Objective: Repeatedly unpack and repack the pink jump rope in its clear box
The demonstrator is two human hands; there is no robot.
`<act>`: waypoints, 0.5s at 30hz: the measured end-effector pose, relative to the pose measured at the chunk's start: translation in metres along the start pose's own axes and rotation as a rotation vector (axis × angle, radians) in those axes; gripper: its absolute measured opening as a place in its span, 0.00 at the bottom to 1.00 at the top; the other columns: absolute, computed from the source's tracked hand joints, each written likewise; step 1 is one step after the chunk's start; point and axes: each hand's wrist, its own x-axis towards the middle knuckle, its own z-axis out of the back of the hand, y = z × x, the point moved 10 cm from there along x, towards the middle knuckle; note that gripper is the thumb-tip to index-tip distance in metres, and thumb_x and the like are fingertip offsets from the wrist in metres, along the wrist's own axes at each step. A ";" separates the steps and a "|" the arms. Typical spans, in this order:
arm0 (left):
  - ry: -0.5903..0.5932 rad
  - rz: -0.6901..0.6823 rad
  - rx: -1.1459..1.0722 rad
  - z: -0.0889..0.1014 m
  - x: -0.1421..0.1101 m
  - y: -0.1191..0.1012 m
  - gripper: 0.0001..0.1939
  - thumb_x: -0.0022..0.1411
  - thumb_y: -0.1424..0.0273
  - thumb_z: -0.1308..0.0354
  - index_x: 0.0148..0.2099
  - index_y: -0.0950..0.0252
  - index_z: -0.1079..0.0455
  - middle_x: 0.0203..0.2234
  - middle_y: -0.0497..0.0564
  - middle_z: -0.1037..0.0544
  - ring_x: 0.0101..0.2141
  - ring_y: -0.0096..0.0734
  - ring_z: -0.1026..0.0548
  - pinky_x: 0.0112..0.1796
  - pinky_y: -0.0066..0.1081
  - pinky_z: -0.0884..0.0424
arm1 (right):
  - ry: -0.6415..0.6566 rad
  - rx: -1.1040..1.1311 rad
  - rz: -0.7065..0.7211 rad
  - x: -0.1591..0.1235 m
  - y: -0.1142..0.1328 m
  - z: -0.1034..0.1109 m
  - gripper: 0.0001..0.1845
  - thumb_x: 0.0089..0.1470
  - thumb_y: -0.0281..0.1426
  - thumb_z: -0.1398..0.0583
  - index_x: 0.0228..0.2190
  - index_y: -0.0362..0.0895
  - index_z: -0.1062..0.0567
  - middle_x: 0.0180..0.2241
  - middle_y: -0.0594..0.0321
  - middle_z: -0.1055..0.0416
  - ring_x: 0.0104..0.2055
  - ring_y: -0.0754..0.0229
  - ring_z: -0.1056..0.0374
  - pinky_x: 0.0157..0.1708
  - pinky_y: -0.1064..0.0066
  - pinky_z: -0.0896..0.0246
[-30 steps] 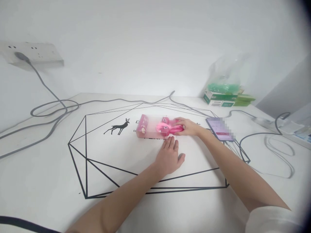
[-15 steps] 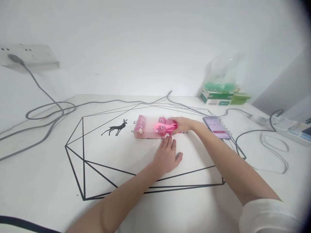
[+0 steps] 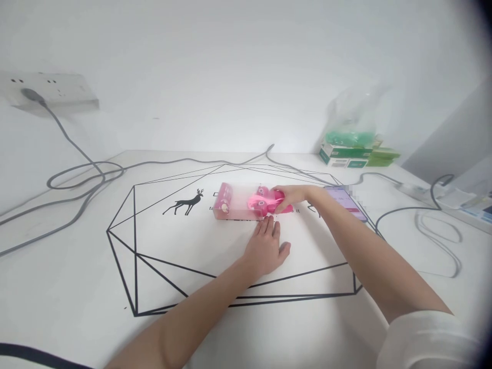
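A clear pink plastic box lies on its side on the white table, its right end facing my right hand. My right hand is closed on a bright pink toy with a cartoon face, which sits partly inside the box's right end. My left hand lies flat on the table just in front of the box, fingers stretched out, fingertips touching the box's front edge.
A phone with a lit screen lies right of my right wrist. Grey cables loop across the left and right of the table. A power strip hangs on the left wall. Green and white boxes under a plastic bag stand at the back right.
My right hand with the pink toy has shifted slightly along the box's right end. My left hand has stayed flat against the box's front.
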 end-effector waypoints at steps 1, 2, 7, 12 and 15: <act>-0.003 0.000 0.003 0.000 0.000 0.000 0.34 0.70 0.56 0.56 0.65 0.80 0.41 0.64 0.72 0.39 0.66 0.55 0.44 0.63 0.49 0.44 | 0.025 -0.010 0.003 0.003 0.001 0.000 0.36 0.33 0.50 0.29 0.46 0.52 0.25 0.45 0.59 0.23 0.45 0.44 0.27 0.40 0.57 0.31; -0.006 -0.003 0.005 0.001 0.000 0.000 0.34 0.70 0.56 0.56 0.65 0.80 0.41 0.64 0.73 0.39 0.66 0.55 0.44 0.63 0.49 0.44 | 0.049 -0.026 -0.002 0.005 0.001 -0.001 0.33 0.34 0.51 0.29 0.42 0.52 0.25 0.43 0.59 0.23 0.43 0.45 0.26 0.38 0.57 0.31; -0.019 -0.014 0.010 0.000 0.000 -0.001 0.34 0.71 0.56 0.57 0.65 0.80 0.41 0.63 0.73 0.38 0.66 0.55 0.43 0.63 0.49 0.43 | 0.100 -0.038 -0.099 0.008 -0.003 0.000 0.31 0.29 0.53 0.28 0.33 0.50 0.26 0.36 0.61 0.24 0.37 0.47 0.27 0.34 0.58 0.33; 0.006 -0.005 0.001 -0.001 0.001 0.000 0.34 0.70 0.57 0.56 0.65 0.81 0.42 0.64 0.73 0.39 0.66 0.55 0.44 0.64 0.48 0.46 | 0.164 -0.005 -0.145 0.004 -0.001 -0.005 0.31 0.27 0.53 0.28 0.30 0.48 0.28 0.32 0.62 0.26 0.34 0.51 0.28 0.31 0.62 0.35; 0.022 -0.007 -0.005 -0.001 0.001 0.000 0.34 0.71 0.57 0.56 0.66 0.82 0.42 0.64 0.74 0.39 0.66 0.56 0.45 0.64 0.48 0.46 | 0.184 -0.020 -0.181 0.002 0.000 -0.008 0.33 0.26 0.51 0.27 0.32 0.47 0.29 0.33 0.64 0.27 0.35 0.54 0.29 0.31 0.66 0.35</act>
